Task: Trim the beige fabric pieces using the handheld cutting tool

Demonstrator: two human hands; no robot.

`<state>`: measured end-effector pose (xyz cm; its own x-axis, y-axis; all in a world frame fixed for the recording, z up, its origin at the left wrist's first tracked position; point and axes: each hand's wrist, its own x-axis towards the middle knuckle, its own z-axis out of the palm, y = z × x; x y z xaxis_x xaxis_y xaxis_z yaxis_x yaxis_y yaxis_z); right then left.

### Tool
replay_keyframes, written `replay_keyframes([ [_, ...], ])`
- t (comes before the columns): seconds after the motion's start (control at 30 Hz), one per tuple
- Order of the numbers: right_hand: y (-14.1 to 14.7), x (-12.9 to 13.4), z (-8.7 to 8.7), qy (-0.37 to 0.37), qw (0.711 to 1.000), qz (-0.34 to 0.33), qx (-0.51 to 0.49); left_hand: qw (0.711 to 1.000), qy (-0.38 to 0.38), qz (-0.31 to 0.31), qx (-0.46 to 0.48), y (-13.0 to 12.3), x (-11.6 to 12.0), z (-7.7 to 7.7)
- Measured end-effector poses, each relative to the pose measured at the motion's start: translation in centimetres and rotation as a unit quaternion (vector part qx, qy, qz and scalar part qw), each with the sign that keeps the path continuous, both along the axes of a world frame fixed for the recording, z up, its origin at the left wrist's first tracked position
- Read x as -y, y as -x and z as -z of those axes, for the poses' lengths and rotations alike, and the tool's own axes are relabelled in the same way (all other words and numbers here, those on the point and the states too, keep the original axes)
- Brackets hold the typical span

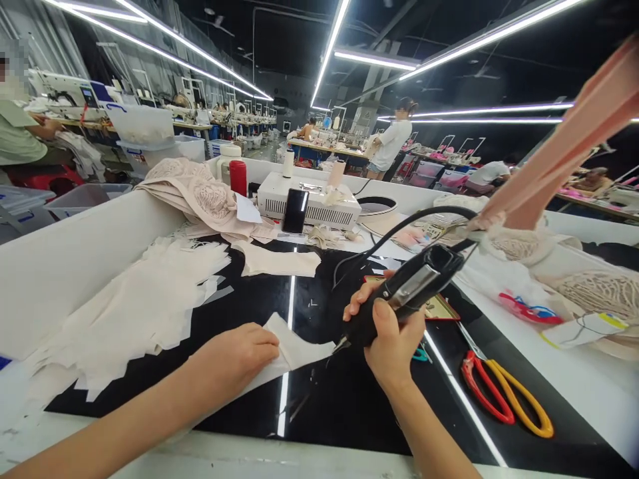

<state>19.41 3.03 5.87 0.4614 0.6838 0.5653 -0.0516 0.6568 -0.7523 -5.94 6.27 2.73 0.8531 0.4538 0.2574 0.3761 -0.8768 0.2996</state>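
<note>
My right hand [392, 339] is wrapped around a black corded hand-held cutter [407, 286] with a pointed metal tip. The tip meets the right corner of a cream fabric piece [299, 346] that lies on the glossy black board [249, 416]. Closed on the left part of that piece, my left hand [242, 356] has its fingers together and pressed down. What lies under the fingertips is hidden. Another cream fabric piece [279, 261] rests farther back on the board. To the left spreads a pile of cream fabric pieces [134, 299].
Scissors [499, 392] with red and yellow handles lie at the right. Behind the board stand a phone [295, 211], a white vented box [319, 203] and a red bottle [237, 177]. Lace-patterned fabric [194, 189] is heaped at the back left. A cable [394, 233] arcs behind the cutter.
</note>
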Motion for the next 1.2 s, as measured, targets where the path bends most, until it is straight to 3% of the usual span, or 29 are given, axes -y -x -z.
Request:
replay_keyframes([
  [0.13, 0.4, -0.5, -0.5, -0.006, 1.0, -0.004, -0.01, 0.998, 0.054, -0.029, -0.023, -0.6, 2.4, -0.6],
  [0.23, 1.0, -0.3, -0.8, -0.006, 1.0, -0.013, -0.013, 0.988, 0.108, -0.073, -0.083, -1.5, 2.8, -2.1],
  [0.33, 1.3, -0.1, -0.9, -0.005, 1.0, -0.019, -0.014, 0.984, 0.07, -0.087, -0.138, -2.6, 1.9, -3.8],
  [0.4, 1.4, 0.0, -0.7, -0.005, 1.0, -0.02, -0.016, 0.989, 0.037, -0.048, -0.135, -3.5, 0.6, -4.3],
  [0.53, 1.5, 0.0, -0.5, -0.009, 1.0, -0.022, -0.019, 0.992, 0.083, 0.072, -0.063, -4.9, -1.9, -3.4],
  [0.63, 1.7, 0.0, -0.4, -0.009, 0.999, -0.027, -0.022, 0.985, 0.118, 0.108, -0.065, -5.2, -3.0, -2.4],
  [0.83, 2.8, -0.3, -0.3, -0.007, 0.999, -0.041, -0.027, 0.975, 0.154, 0.098, -0.128, -4.5, -3.5, -2.3],
  [1.2, 4.3, -0.5, -0.3, 0.02, 0.998, -0.05, -0.034, 0.973, 0.17, 0.091, -0.13, -3.5, -4.2, -2.7],
])
